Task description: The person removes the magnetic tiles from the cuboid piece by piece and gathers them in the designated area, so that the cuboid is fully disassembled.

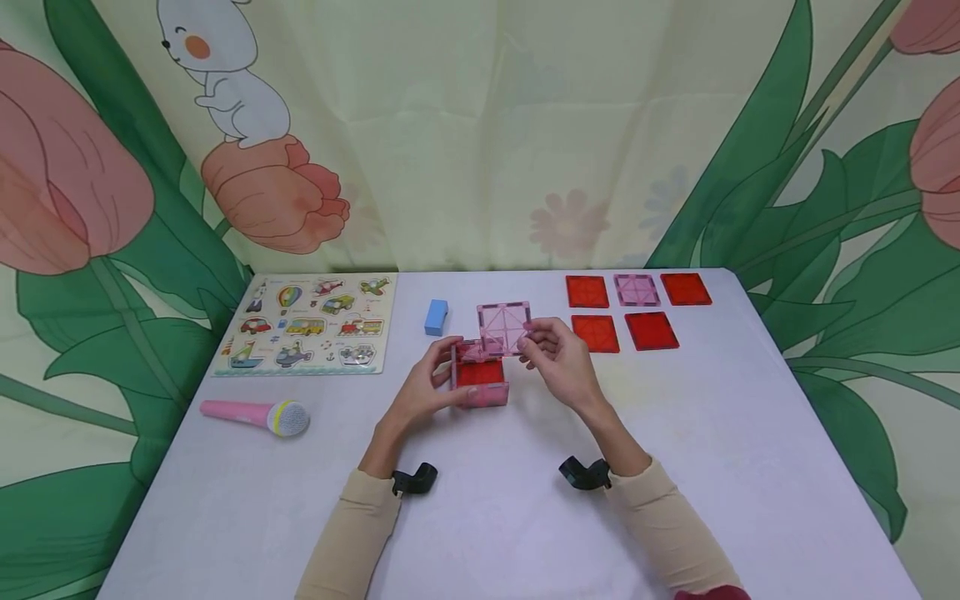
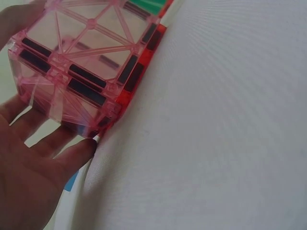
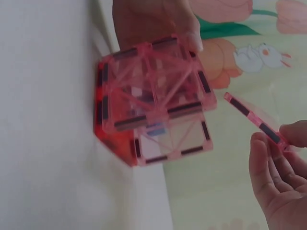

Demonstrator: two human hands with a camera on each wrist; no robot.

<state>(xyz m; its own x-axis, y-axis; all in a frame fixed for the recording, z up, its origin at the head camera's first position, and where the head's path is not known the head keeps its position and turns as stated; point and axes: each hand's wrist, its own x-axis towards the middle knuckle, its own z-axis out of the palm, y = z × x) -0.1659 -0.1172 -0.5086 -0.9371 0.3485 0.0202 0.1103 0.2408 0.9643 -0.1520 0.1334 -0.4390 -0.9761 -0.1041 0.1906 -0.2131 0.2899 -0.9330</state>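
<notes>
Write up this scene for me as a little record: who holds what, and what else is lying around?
Left hand: holds a tile box
Box: pink walls, red base
Right hand: pinches a single pink tile, apart from the box
Loose tiles: four red tiles and one pale pink square, toward the far right
Also on the table: blue block, picture puzzle board, pink microphone

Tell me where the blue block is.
In the head view, the blue block sits slightly left of centre, just beyond the left hand, with the puzzle to its left and the held pink tile to its right.
</notes>
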